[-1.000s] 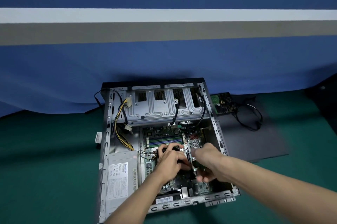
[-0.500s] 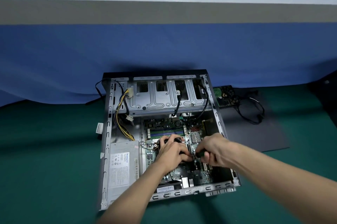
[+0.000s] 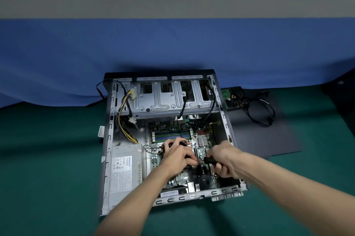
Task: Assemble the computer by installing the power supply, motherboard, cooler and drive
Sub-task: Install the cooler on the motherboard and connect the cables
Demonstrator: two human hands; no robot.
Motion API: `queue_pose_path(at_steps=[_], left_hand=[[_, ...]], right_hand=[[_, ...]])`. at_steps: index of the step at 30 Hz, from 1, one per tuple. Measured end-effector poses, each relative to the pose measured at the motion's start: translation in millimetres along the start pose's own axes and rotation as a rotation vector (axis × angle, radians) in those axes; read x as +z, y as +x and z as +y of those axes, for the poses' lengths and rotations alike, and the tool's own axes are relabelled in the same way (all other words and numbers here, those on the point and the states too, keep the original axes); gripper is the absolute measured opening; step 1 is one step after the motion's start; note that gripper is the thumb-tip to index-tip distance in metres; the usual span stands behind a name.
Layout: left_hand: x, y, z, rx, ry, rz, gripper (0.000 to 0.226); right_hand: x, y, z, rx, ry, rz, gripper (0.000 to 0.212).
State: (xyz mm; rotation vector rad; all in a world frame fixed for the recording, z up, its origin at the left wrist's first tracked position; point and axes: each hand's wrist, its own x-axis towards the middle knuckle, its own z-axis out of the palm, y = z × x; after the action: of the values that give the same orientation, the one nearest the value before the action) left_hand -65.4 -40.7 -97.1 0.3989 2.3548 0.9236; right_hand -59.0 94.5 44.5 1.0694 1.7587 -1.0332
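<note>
An open grey computer case (image 3: 108, 151) lies flat on the green table. The silver power supply (image 3: 124, 170) sits in its near left corner and the green motherboard (image 3: 172, 130) fills the right part. My left hand (image 3: 177, 156) rests over the black cooler (image 3: 165, 147) on the board, fingers bent around it. My right hand (image 3: 223, 161) grips a black-handled screwdriver (image 3: 208, 160) that points left toward the cooler's near right corner. The screwdriver's tip is hidden behind my left fingers. The metal drive cage (image 3: 169, 101) spans the far end of the case.
Yellow and black power cables (image 3: 124, 128) run down the case's left side. A dark side panel (image 3: 259, 139) lies to the right of the case, with a bare drive (image 3: 233, 98) and a looped black cable (image 3: 263, 113) at its far end. A blue cloth hangs behind.
My right hand moved slightly right and toward me and now shows the screwdriver handle held level. The left hand stays on the cooler. The camera tilted a little.
</note>
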Motion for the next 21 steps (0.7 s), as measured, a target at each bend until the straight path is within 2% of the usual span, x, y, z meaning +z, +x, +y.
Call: queue_pose_path(at_steps=[1,3,4,5,6,7,9,10,11,12,14,15,18,19,20,21], left_hand=[[-0.2,-0.1,0.0,-0.01,0.002,0.003,0.008],[-0.9,-0.7,0.4,-0.022,0.006,0.013,0.011],[-1.1,-0.8,0.4,-0.016,0.013,0.01,0.011],[-2.0,-0.3,0.5,0.001,0.024,0.006,0.012],[-2.0,0.2,0.7,0.015,0.027,-0.001,0.014],[-1.9,0.0,1.4,0.014,0.02,-0.007,0.015],[-2.7,0.5,2.0,-0.008,0.006,-0.01,0.017],[-2.3,1.1,2.3,-0.009,0.018,-0.01,0.018],[-1.9,0.8,2.6,0.002,0.039,-0.011,0.019],[-1.9,0.0,3.1,0.015,0.052,-0.007,0.018],[-3.6,-1.6,4.3,0.009,0.035,0.001,0.011],[-4.8,-1.9,4.1,-0.001,0.015,0.005,0.004],[-4.8,-2.8,3.8,-0.005,0.025,0.021,0.009],[-5.3,-2.5,3.9,-0.001,0.02,0.014,0.013],[-5.1,-2.3,3.9,0.013,0.013,0.008,0.016],[-4.9,-2.0,3.5,0.03,0.015,-0.002,0.018]], right_hand=[[-1.2,-6.8,-1.1,-0.081,-0.112,-0.024,0.028],[-1.3,-15.7,-0.9,-0.341,-0.618,0.003,0.054],[1.0,-16.8,2.2,-0.479,-0.951,0.068,0.056],[3.0,-15.1,3.3,-0.598,-1.229,0.156,0.048],[6.9,-15.3,4.8,-0.666,-1.272,0.222,0.036],[9.4,-14.8,4.6,-0.645,-1.148,0.262,0.025],[7.5,-1.7,-3.2,-0.39,-0.611,0.245,0.018],[6.9,-1.0,-7.9,-0.192,-0.34,0.155,0.019],[7.1,0.6,-10.0,-0.034,-0.158,0.078,0.021],[7.8,2.3,-10.3,0.036,-0.071,0.015,0.023],[9.0,-5.6,-8.3,-0.008,-0.119,-0.079,0.021],[9.6,-11.3,-6.3,-0.105,-0.25,-0.095,0.027],[6.1,-15.5,4.7,-0.56,-1.133,0.089,0.04],[8.1,-14.5,6.9,-0.648,-1.298,0.157,0.041],[11.0,-11.6,9.4,-0.688,-1.271,0.206,0.04],[13.5,-11.8,8.1,-0.616,-1.066,0.245,0.034]])
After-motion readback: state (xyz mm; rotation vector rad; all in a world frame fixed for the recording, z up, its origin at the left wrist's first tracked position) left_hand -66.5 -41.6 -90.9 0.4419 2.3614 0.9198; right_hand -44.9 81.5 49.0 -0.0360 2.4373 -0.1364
